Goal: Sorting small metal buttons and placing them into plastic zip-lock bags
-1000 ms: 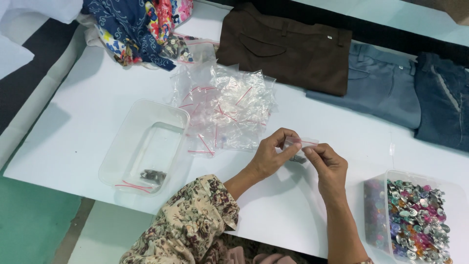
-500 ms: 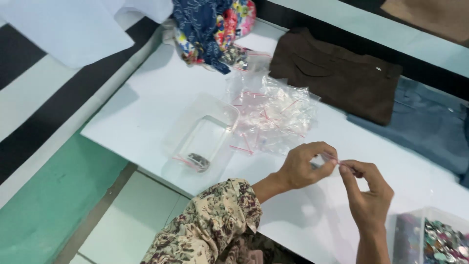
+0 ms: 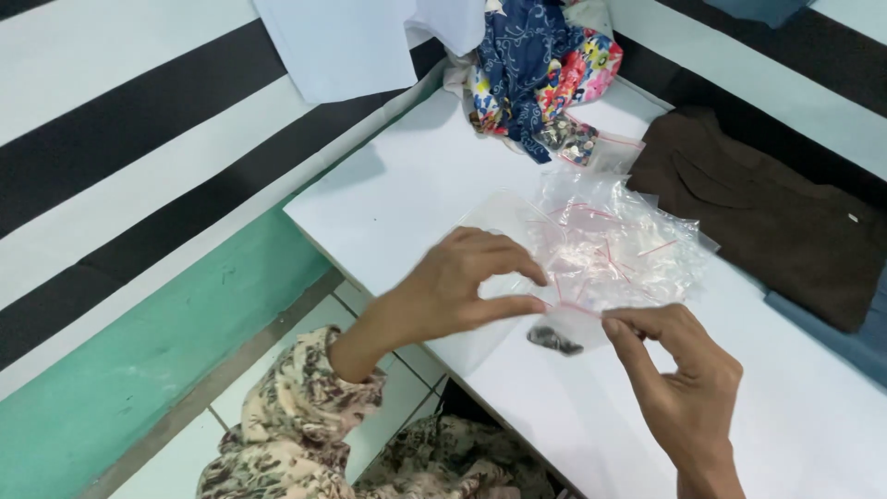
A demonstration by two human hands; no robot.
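Small bag: a little clear zip bag (image 3: 564, 323) with a red strip along its mouth, held just above the white counter (image 3: 407, 199), between the two hands; a dark clump of small pieces (image 3: 554, 339) sits at its bottom.
Left hand: left hand (image 3: 457, 291), thumb and forefinger pressed together on the bag's left top corner.
Right hand: right hand (image 3: 684, 374), fingertips pinching the right end of the red strip.
Change: half a second ago the hands were bunched close; now they are drawn apart with the mouth stretched flat, which suggests sealing or opening.
Bag pile: a heap of empty clear bags (image 3: 614, 245) just behind.
Further bag: button-filled bag (image 3: 573, 140) beside the flowered cloth (image 3: 545, 65).
Clothes: brown garment (image 3: 767, 217) at the right.
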